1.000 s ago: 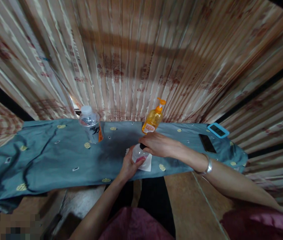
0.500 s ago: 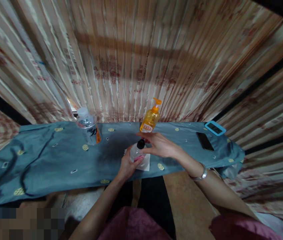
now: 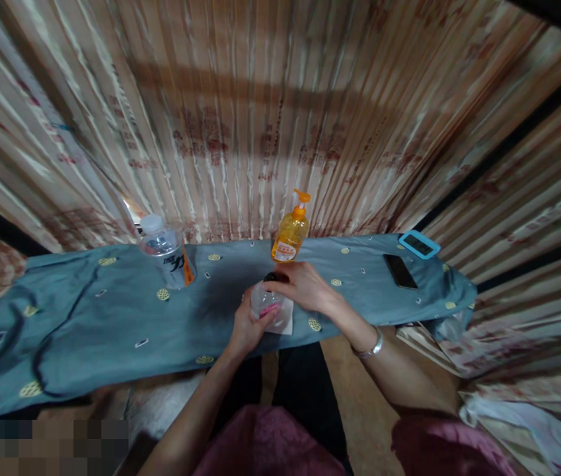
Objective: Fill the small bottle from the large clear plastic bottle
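The left hand (image 3: 245, 324) grips a small clear bottle (image 3: 264, 303) standing on a white paper (image 3: 285, 320), near the blue cloth's (image 3: 86, 317) front edge. The right hand (image 3: 304, 285) pinches its black cap (image 3: 274, 277). An orange pump bottle (image 3: 290, 231) stands just behind.

Orange pump bottle (image 3: 291, 231), water bottle (image 3: 166, 250), black phone (image 3: 400, 271) – perhaps a blue-cased device (image 3: 419, 244) – on grey-blue cloth (image 3: 86, 324)

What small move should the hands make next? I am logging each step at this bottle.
Probably twist the black cap: the right hand has its fingers on it while the left hand grips the small clear bottle upright over the white tissue.
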Available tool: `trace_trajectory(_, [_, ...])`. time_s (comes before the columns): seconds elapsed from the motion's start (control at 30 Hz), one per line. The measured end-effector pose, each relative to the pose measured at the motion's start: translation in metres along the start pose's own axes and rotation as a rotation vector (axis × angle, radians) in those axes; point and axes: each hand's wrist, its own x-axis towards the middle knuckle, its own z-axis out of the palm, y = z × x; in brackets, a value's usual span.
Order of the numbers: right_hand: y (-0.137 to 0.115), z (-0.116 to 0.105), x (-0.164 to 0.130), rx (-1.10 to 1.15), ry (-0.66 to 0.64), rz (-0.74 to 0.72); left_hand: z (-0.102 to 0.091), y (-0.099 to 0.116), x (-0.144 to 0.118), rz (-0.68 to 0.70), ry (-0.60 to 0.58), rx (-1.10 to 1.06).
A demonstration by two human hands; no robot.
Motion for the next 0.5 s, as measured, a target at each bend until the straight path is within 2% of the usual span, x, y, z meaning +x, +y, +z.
trace_trajectory(0.1, [0.038,0.028,-0.003,0.101,0.061,0.132,0.001,-0.002,0.001,-0.009,0.018,-0.025])
trace_trajectory(0.2, [0.065,0.069,-0.011,0.086,0.104,0.329,0.003,-0.005,0.003,-0.037,0.03,-0.044])
trace_trajectory(0.33, [0.066,0.113,-0.019,0.113,0.057,0.437,0.005,-0.006,0.005,-0.048,0.058,-0.06])
trace_trajectory(0.5, [0.059,0.134,-0.026,0.313,0.036,0.475,0.004,0.001,0.006,-0.044,0.05,-0.07])
